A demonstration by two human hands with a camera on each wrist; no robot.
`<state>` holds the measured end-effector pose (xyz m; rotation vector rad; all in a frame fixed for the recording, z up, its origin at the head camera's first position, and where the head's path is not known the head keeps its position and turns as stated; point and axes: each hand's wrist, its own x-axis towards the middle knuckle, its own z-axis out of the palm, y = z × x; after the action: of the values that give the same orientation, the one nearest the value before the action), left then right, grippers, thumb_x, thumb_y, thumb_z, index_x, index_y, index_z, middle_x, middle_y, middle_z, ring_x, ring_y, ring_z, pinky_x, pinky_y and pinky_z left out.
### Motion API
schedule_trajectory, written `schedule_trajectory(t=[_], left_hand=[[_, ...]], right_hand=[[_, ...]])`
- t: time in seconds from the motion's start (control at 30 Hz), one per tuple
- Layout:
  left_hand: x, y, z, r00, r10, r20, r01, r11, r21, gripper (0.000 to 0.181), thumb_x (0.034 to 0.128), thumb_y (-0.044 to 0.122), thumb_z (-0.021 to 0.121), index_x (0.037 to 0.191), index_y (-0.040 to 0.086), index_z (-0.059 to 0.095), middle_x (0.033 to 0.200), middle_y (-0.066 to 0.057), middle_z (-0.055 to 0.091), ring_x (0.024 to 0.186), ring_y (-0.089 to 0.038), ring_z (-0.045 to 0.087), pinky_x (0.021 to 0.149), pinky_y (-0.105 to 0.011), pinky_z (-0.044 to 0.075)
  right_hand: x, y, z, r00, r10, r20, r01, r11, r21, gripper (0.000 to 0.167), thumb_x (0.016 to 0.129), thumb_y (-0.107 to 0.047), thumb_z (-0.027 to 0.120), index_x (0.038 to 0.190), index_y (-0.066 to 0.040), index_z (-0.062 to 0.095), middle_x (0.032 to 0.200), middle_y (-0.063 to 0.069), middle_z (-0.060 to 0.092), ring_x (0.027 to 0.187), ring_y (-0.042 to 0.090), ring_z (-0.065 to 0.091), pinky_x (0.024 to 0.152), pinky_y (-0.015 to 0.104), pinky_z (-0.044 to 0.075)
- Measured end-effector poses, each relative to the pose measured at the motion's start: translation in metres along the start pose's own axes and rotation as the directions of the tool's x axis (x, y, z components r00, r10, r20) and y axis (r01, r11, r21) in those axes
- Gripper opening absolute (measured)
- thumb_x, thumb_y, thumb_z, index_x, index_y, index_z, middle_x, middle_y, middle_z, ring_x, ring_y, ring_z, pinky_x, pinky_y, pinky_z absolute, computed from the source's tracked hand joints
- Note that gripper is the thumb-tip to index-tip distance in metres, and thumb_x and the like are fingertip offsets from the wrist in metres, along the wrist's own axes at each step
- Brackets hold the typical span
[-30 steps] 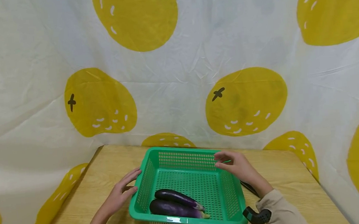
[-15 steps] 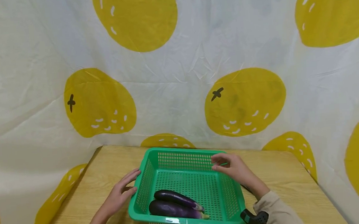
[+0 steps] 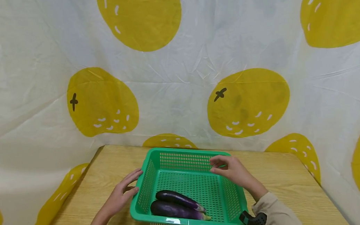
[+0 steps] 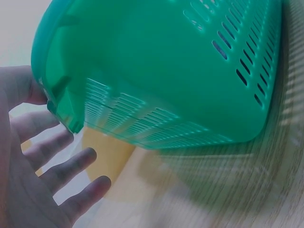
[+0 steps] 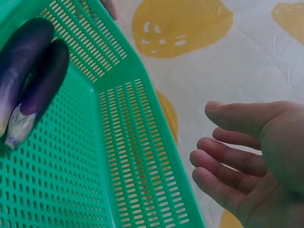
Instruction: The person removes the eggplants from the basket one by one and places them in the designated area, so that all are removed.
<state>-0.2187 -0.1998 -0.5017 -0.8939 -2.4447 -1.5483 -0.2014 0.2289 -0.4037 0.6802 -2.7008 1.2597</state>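
Two dark purple eggplants, the back one [image 3: 177, 198] and the front one [image 3: 173, 210], lie side by side in a green plastic basket [image 3: 219, 224], near its front wall. At the basket's left rim is my left hand [image 3: 123, 193]; in the left wrist view its fingers [image 4: 69, 168] are spread, with the thumb and index finger at the rim. Over the back right corner hovers my right hand [image 3: 231, 170], fingers loosely bent and nothing between them. The right wrist view puts this hand [image 5: 251, 161] apart from the basket wall [image 5: 142, 156].
The basket stands on a wooden table [image 3: 284, 175]. A white cloth [image 3: 173, 106] printed with yellow fruit hangs behind and beside the table. Black devices sit on both wrists, the right one [image 3: 253, 220] close to the basket's front right corner.
My right hand has shifted slightly left over the basket's back right corner. A dark object by the right forearm, visible earlier, is now hidden. Left hand, basket and eggplants keep their places.
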Motion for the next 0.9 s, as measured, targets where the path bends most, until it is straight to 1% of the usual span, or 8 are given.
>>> schedule_trajectory(t=[0.17,0.23,0.27,0.4,0.47,0.5,0.73,0.9], left_hand=[[0.0,0.001,0.0,1.0,0.014,-0.002,-0.014,1.0,0.002,0.049,0.106,0.011,0.056,0.153,0.0,0.047,0.158,-0.034,0.038,0.134,0.021,0.036,0.093,-0.029,0.056],[0.0,0.001,0.0,1.0,0.012,-0.001,-0.012,1.0,0.005,0.049,0.1061,0.011,0.056,0.153,0.0,0.047,0.16,-0.026,0.04,0.135,0.021,0.035,0.093,-0.03,0.056],[0.0,0.0,-0.001,1.0,0.009,0.0,-0.009,1.0,0.007,0.049,0.1061,0.011,0.056,0.153,0.0,0.047,0.16,-0.025,0.04,0.135,0.021,0.035,0.093,-0.03,0.056],[0.001,-0.001,0.0,1.0,-0.001,0.003,0.001,1.0,0.006,0.049,0.1062,0.011,0.056,0.153,0.001,0.047,0.16,-0.026,0.04,0.135,0.021,0.034,0.094,-0.031,0.056],[0.001,-0.001,0.0,1.0,0.001,0.005,-0.001,1.0,0.006,0.049,0.1062,0.011,0.056,0.153,0.001,0.047,0.158,-0.034,0.038,0.135,0.021,0.034,0.094,-0.03,0.056],[0.001,-0.001,0.0,1.0,0.003,0.005,-0.003,1.0,0.007,0.049,0.1062,0.011,0.056,0.154,0.001,0.047,0.158,-0.035,0.037,0.135,0.021,0.034,0.094,-0.03,0.056],[0.001,-0.001,0.0,1.0,0.017,-0.006,-0.017,1.0,0.02,0.048,0.1061,0.011,0.056,0.153,0.001,0.048,0.158,-0.032,0.039,0.136,0.021,0.034,0.093,-0.031,0.056],[0.001,-0.001,-0.001,1.0,0.001,0.008,-0.001,1.0,0.009,0.049,0.1065,0.012,0.056,0.154,0.002,0.047,0.159,-0.035,0.037,0.136,0.021,0.033,0.094,-0.03,0.056]], right_hand=[[0.003,-0.001,0.003,0.999,-0.008,0.032,0.007,1.0,0.021,0.038,0.099,-0.017,0.071,0.128,0.008,0.066,0.118,0.026,0.071,0.1,0.026,0.071,0.085,0.03,0.059],[0.004,-0.001,0.004,0.999,-0.004,0.041,0.003,1.0,0.026,0.039,0.099,-0.017,0.071,0.128,0.008,0.066,0.118,0.025,0.071,0.101,0.027,0.071,0.086,0.03,0.059],[0.005,-0.001,0.005,0.999,-0.003,0.044,0.002,1.0,0.025,0.039,0.099,-0.018,0.071,0.128,0.007,0.066,0.118,0.025,0.071,0.101,0.027,0.071,0.086,0.031,0.059],[0.006,0.002,0.005,0.998,0.005,0.055,-0.006,1.0,0.018,0.04,0.099,-0.019,0.071,0.128,0.007,0.066,0.118,0.025,0.072,0.101,0.027,0.071,0.086,0.033,0.059],[0.007,0.004,0.007,0.998,0.008,0.061,-0.009,1.0,0.017,0.04,0.099,-0.019,0.071,0.129,0.007,0.066,0.118,0.025,0.071,0.101,0.028,0.071,0.087,0.033,0.059],[0.007,0.004,0.007,0.998,0.009,0.066,-0.01,1.0,0.015,0.04,0.099,-0.019,0.071,0.129,0.007,0.066,0.118,0.025,0.071,0.101,0.028,0.071,0.087,0.033,0.059],[0.009,0.005,0.01,0.995,0.018,0.094,-0.018,1.0,0.001,0.04,0.099,-0.02,0.07,0.13,0.006,0.066,0.12,0.023,0.072,0.103,0.031,0.07,0.086,0.03,0.058],[0.012,0.003,0.012,0.994,0.015,0.105,-0.017,1.0,0.013,0.039,0.099,-0.021,0.07,0.13,0.004,0.067,0.12,0.024,0.071,0.103,0.029,0.07,0.085,0.027,0.058]])
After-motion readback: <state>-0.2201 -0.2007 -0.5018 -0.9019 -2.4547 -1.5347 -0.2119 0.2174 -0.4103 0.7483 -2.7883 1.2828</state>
